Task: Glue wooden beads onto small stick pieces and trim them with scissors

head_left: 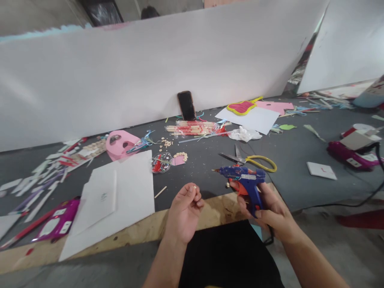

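Observation:
My left hand (183, 214) is closed in a pinch above the table's front edge, with a small pale piece (195, 187) showing at its fingertips. In my right hand (274, 212) is a blue hot glue gun (250, 179), its nozzle pointing left and fingers near the orange trigger. Beyond my left hand lies a small pink card (179, 161) with pale little pieces along its top and right edges. Touching the card is a clear dish (161, 163) of mixed small beads. Loose pale pieces (166, 142) are scattered behind it.
Yellow-handled scissors (261, 163) lie open just behind the glue gun. White sheets (126, 200) and a purple packet (58, 220) are at left. A phone (186, 105) leans on the white board (150, 72), behind wrapped sticks (193, 128). A black cable (339, 205) runs at right.

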Tool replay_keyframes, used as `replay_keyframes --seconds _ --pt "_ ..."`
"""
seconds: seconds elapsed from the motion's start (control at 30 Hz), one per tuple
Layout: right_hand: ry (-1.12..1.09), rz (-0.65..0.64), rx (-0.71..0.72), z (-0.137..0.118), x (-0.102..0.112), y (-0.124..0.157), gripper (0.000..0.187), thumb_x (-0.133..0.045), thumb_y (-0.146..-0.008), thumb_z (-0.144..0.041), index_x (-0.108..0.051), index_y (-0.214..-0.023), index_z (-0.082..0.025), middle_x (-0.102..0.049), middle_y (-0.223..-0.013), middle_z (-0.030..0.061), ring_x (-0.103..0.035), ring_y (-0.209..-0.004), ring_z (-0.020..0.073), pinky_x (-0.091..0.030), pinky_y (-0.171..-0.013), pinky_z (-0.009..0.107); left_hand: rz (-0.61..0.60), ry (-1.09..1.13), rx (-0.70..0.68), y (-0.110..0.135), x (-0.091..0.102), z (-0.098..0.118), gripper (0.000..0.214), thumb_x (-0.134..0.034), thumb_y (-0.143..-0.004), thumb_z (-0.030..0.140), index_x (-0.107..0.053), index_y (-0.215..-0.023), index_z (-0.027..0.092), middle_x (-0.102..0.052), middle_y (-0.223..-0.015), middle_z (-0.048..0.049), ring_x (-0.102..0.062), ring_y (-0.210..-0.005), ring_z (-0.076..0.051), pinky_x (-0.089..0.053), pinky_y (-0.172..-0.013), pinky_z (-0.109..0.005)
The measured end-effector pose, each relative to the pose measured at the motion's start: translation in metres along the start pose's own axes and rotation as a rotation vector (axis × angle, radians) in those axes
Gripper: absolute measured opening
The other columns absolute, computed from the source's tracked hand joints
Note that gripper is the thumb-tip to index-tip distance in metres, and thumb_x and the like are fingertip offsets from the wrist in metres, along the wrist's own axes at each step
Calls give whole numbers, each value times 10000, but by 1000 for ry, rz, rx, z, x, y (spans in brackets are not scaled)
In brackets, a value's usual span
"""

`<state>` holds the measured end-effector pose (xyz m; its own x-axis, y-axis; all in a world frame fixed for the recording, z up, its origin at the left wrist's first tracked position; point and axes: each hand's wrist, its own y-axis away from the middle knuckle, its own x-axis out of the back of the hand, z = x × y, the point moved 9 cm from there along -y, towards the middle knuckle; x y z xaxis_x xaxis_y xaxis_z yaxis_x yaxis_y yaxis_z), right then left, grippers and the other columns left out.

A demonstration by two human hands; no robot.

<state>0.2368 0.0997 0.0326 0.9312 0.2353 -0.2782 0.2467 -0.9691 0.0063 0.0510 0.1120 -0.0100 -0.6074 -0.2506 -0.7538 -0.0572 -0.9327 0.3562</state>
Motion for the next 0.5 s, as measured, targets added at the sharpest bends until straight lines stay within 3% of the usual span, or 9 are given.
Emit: replay_keyframes --seconds 0.1,0.2,0.27,0.37,0.5 --pt "299 156 137 -28 33 -3 598 -564 -760 -265 -381 -1329 -281 -609 -963 68 -572 -761 189 -468 -635 309 -2 4 -4 0 1 0 129 -743 -711 167 -621 -744 145 -503 -717 20 -433 -585 -49 -375 -521 -163" --pt "869 419 257 -61 74 -11 584 -546 -766 -256 -401 -1330 -225 -611 -941 84 -591 -807 228 -486 -722 367 -7 4 -1 0 1 -1 107 -723 -733 168 -620 -745 145 -501 -719 18 -432 -586 -52 -377 -520 -163" --pt "1254 539 268 -71 93 -21 698 -515 -755 -217 -293 -1416 -175 -577 -1153 154 -573 -1007 300 -456 -856 435 -15 4 -2 0 1 -2 97 -713 -745 172 -619 -747 146 -500 -723 16 -432 -589 -54 -379 -521 -164" --pt "1511 484 265 -63 109 -41 683 -449 -769 -189 -273 -1426 -120 -524 -1269 196 -527 -1128 341 -417 -932 477 -25 -3 0 1 0 -4 87 -699 -760 175 -618 -749 147 -495 -728 15 -428 -593 -56 -382 -526 -168" --pt "1547 460 285 -53 123 -50 673 -475 -751 -178 -308 -1402 -132 -567 -1234 178 -589 -1046 326 -471 -857 455 -30 -15 1 3 -1 -4 88 -698 -761 176 -617 -745 144 -486 -724 14 -423 -595 -56 -380 -530 -170"
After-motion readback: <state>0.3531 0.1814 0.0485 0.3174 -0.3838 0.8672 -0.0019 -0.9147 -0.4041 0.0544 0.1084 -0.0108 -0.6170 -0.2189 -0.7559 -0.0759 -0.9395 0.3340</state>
